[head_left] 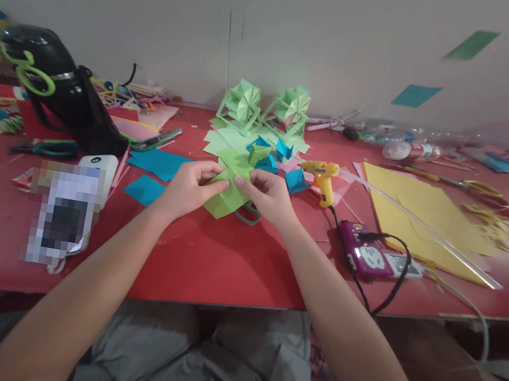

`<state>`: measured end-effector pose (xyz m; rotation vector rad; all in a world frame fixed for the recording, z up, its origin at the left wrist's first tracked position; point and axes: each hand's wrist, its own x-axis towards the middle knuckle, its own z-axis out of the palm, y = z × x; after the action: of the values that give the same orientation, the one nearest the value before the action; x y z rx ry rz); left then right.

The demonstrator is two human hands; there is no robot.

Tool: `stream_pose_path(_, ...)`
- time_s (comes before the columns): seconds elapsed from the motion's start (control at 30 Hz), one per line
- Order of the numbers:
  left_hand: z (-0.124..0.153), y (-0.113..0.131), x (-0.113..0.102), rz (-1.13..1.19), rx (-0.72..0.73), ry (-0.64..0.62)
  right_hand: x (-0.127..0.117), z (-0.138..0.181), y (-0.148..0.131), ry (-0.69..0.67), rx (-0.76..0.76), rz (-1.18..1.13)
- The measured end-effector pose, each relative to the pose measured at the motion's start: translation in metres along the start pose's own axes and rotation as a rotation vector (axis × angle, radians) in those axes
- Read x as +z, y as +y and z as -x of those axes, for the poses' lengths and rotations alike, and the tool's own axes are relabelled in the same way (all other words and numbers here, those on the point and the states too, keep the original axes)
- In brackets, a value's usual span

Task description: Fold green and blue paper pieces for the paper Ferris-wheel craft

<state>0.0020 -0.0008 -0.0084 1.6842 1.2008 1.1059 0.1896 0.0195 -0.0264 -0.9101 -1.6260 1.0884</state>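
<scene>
Over the red worktop (221,269), the left hand (189,187) and right hand (269,197) pinch a green sheet (219,205), fingers closed on it, seemingly mid-fold; next probably calls for a firm crease. Beyond stand green wheels (242,103).

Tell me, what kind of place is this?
Probably a craft workspace, maybe for papercraft: there's a yellow glue gun, folded green paper models and big yellow sheets on the table.

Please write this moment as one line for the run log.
left hand: pinching green paper; right hand: pinching it too; right side: yellow glue gun; left side: blue sheets
</scene>
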Motion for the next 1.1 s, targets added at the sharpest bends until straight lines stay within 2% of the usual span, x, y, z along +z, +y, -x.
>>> stream_pose_path(0.13,-0.0005,-0.0014,0.0010,0.002,0.027,-0.079,0.0004,-0.0011,0.0026,-0.005,-0.013,-0.001)
stream_pose_path(0.33,-0.0020,-0.0052,0.0010,0.009,-0.031,-0.054,0.0000,-0.0001,0.0019,0.012,-0.024,0.013)
stream_pose_path(0.5,-0.0006,-0.0035,0.0009,0.014,-0.054,-0.097,0.0007,0.0004,-0.0011,0.005,-0.014,0.038)
stream_pose_path(0.7,-0.0004,-0.0030,0.0026,0.050,-0.072,-0.141,0.0009,0.0009,-0.0010,0.017,-0.115,0.067)
stream_pose_path(0.93,0.0011,-0.0027,0.0058,0.049,-0.056,-0.134,0.0018,0.0023,-0.0029,0.009,-0.047,0.069)
stream_pose_path(1.1,0.0013,-0.0037,0.0090,0.023,-0.063,-0.137,0.0025,0.0020,-0.0046,0.016,-0.096,0.110)
